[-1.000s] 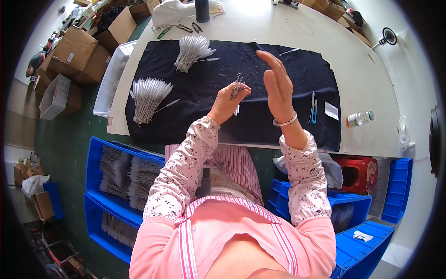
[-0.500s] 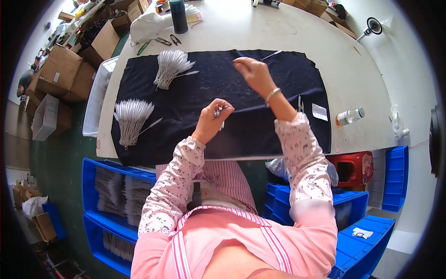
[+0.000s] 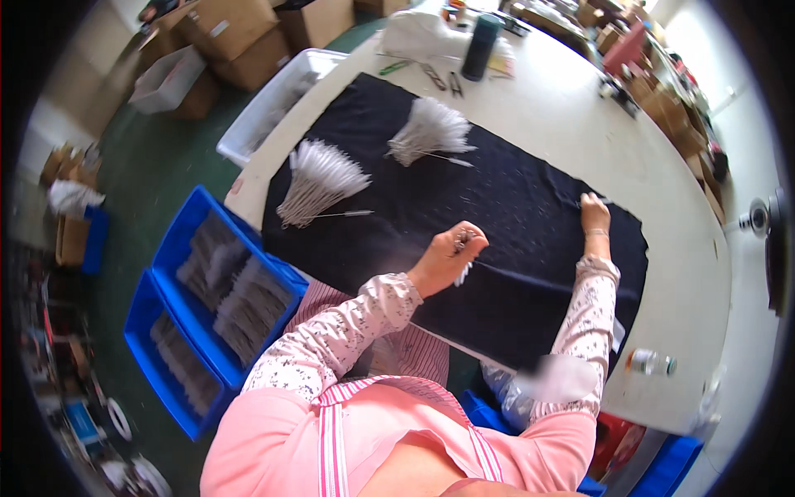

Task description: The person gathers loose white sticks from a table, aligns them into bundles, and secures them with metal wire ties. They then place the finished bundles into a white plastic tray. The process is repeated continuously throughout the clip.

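My left hand (image 3: 445,261) is closed round a small bunch of thin wire-handled brushes (image 3: 464,273); their wire loops show above the fist and white bristle ends below it. Over at the far right part of the dark cloth (image 3: 530,306), my right hand (image 3: 595,214) has its fingers pinched together on a single brush, mostly hidden by them. Two fanned piles of white brushes lie on the cloth's left half, the near pile (image 3: 323,182) and the far pile (image 3: 431,131), each with one brush lying crosswise.
The white table (image 3: 571,132) holds a dark cylinder (image 3: 482,48), small snips (image 3: 455,84), a green-handled tool (image 3: 395,67) and a glass bottle (image 3: 651,362). Blue crates (image 3: 199,207) of brushes stand at my left by a white bin (image 3: 240,137). Cardboard boxes (image 3: 232,41) are beyond.
My right hand has reached away to the far right of the cloth and closed at the brush lying there. The left still grips its bunch. The whole view has turned.
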Available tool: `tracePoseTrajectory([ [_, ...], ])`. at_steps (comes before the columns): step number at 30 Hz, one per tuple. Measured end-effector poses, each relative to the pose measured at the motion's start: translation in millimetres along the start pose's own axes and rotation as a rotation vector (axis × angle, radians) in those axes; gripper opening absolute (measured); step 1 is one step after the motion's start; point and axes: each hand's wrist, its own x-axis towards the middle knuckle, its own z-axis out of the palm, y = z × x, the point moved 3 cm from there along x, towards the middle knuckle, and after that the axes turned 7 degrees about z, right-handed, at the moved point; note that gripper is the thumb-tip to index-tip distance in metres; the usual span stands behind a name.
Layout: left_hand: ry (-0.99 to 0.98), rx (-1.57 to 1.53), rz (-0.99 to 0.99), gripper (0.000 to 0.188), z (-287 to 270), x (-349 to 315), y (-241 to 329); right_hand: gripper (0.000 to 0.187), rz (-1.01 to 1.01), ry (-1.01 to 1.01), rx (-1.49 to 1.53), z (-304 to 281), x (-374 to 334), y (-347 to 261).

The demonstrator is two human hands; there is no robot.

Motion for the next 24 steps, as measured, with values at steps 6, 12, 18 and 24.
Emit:
tracePoseTrajectory([
  [6, 0.142, -0.196, 0.216, 0.026, -0.7, 2.6, 5.0, 0.004, -0.179, -0.053, -0.163, 2.1, 6.1, 0.8],
  [12, 0.314, -0.651, 0.06, 0.032, -18.0, 5.7, 27.0, 0.008, -0.033, 0.084, -0.153, -23.2, 2.7, 14.7],
  [18, 0.379, -0.766, -0.254, 0.029, -41.5, -15.7, 24.0, 0.015, 0.097, 0.207, 0.671, -159.4, -6.5, -74.0],
  [24, 0.259, -0.851, -0.314, 0.04, -34.0, -48.3, 25.9, 0.016, -0.089, -0.439, 1.428, -274.5, -71.3, -207.9],
])
